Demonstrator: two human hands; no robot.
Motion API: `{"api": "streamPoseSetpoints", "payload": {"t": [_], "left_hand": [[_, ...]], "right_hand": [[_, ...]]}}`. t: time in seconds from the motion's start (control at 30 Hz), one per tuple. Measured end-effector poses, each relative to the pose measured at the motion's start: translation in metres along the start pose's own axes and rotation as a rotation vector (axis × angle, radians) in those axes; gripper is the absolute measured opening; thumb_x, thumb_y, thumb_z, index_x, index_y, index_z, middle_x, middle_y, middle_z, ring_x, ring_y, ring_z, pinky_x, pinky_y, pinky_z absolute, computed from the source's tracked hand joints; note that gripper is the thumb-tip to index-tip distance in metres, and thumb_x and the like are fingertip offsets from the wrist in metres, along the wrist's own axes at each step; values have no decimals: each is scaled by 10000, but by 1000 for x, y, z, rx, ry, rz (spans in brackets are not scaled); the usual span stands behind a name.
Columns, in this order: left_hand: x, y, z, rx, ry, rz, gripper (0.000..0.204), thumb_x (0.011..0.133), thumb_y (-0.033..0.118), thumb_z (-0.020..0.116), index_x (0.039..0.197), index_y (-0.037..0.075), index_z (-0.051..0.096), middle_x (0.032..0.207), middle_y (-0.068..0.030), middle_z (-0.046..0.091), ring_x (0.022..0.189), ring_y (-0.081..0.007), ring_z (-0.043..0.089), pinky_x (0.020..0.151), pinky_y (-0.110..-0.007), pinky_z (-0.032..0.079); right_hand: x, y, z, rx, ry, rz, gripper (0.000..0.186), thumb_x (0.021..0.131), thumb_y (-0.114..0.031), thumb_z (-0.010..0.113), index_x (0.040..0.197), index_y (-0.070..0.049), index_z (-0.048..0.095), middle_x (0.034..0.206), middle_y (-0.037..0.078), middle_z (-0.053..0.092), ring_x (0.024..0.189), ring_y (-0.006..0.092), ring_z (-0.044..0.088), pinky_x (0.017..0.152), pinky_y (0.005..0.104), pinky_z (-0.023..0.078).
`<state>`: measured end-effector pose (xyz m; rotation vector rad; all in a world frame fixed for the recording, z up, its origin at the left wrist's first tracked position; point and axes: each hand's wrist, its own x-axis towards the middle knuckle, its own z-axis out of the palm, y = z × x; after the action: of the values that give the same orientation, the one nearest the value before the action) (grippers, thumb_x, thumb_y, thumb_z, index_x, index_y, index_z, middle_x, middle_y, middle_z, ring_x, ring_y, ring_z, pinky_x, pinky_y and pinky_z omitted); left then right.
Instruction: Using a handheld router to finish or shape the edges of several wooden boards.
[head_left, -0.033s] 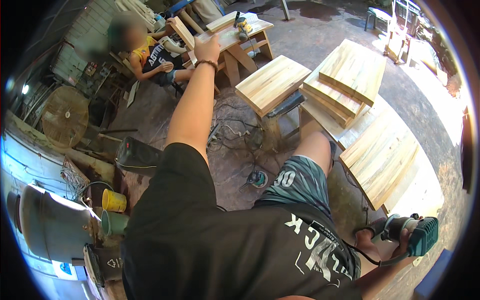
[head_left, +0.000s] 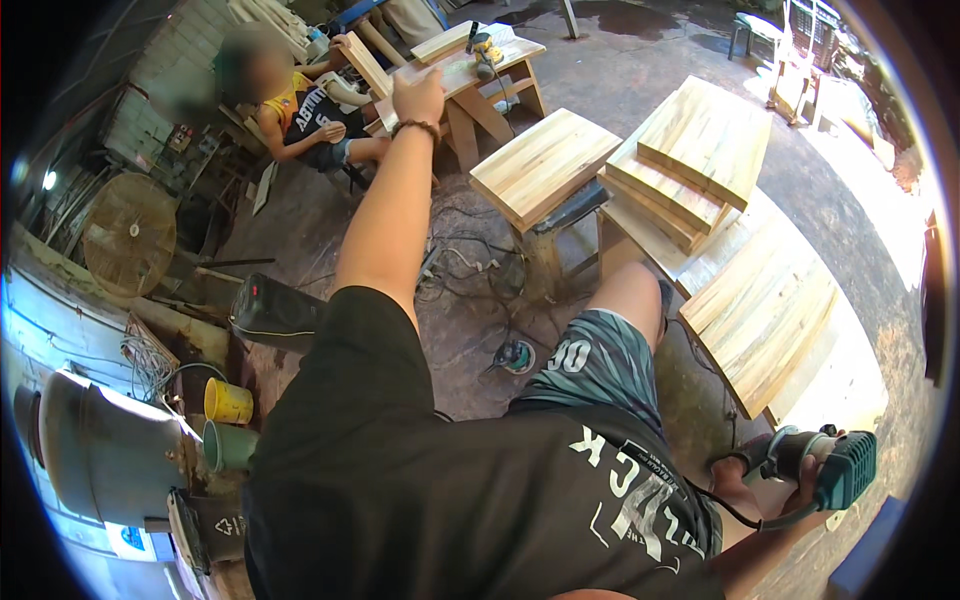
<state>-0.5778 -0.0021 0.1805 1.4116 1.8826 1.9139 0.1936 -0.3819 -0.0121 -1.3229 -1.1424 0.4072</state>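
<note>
My left arm reaches forward, and my left hand (head_left: 418, 98), with a beaded bracelet at the wrist, is in the air. Its thumb and a finger show spread apart, and no object shows in it; the other fingers are partly hidden. At the lower right my right hand (head_left: 806, 484) grips a teal and silver handheld router (head_left: 848, 474), its dark cord running back past my leg. Just beyond the router lies a wide pale wood panel (head_left: 765, 320) on a worktable. Several more panels (head_left: 705, 145) are stacked farther along it.
Another panel (head_left: 545, 168) rests on a small stand. A seated person (head_left: 305, 110) holds a board (head_left: 365, 65) beside a low bench with a yellow sander (head_left: 487, 58). Cords and a teal power tool (head_left: 516, 357) lie on the floor. A black box (head_left: 272, 312) and buckets (head_left: 228, 400) stand left.
My left hand has shifted very slightly to the right and turned a little. The router in my right hand stays in place.
</note>
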Motion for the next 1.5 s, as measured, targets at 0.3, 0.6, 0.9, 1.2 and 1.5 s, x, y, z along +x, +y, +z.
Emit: {"api": "streamPoseSetpoints", "payload": {"t": [0.3, 0.6, 0.9, 1.2, 1.5], "left_hand": [[-191, -1, 87, -7, -629, 169, 589, 951, 216, 757, 1441, -46, 562, 1139, -174, 778, 934, -182, 750, 837, -328, 602], [-450, 136, 120, -502, -1394, 339, 660, 817, 389, 853, 1300, -25, 679, 1195, -232, 738, 1123, -388, 705, 1016, -433, 541], [-427, 264, 123, -608, -1479, 607, 920, 759, 525, 852, 1446, -8, 552, 1368, -279, 604, 1165, -428, 664, 1010, -464, 534], [-346, 208, 142, -202, -1128, 673, 906, 820, 415, 887, 1471, -78, 496, 1403, -251, 604, 1243, -333, 643, 1041, -438, 541], [-99, 71, -1, 64, -413, 52, 778, 986, 311, 749, 1594, 7, 371, 1222, -145, 736, 977, -176, 721, 734, -276, 560]], "right_hand": [[10, -35, 20, -284, -100, -63, 591, 881, -115, 750, 1408, 63, 551, 1436, 226, 583, 1328, 382, 561, 1174, 507, 397], [11, -52, 33, -315, -227, -156, 509, 882, -122, 769, 1335, 57, 622, 1365, 216, 639, 1262, 367, 610, 1135, 487, 440], [-2, -82, 61, -205, -134, 12, 778, 834, -315, 866, 1439, 39, 529, 1308, 141, 643, 1170, 271, 647, 1040, 415, 507], [-4, -61, 54, -554, -160, -181, 534, 720, -272, 893, 1146, -14, 702, 1159, 132, 717, 1089, 307, 665, 1025, 426, 482], [3, -56, 48, -459, -188, -75, 567, 723, -298, 891, 1180, -19, 705, 1174, 145, 730, 1079, 335, 678, 1010, 440, 497]]}}
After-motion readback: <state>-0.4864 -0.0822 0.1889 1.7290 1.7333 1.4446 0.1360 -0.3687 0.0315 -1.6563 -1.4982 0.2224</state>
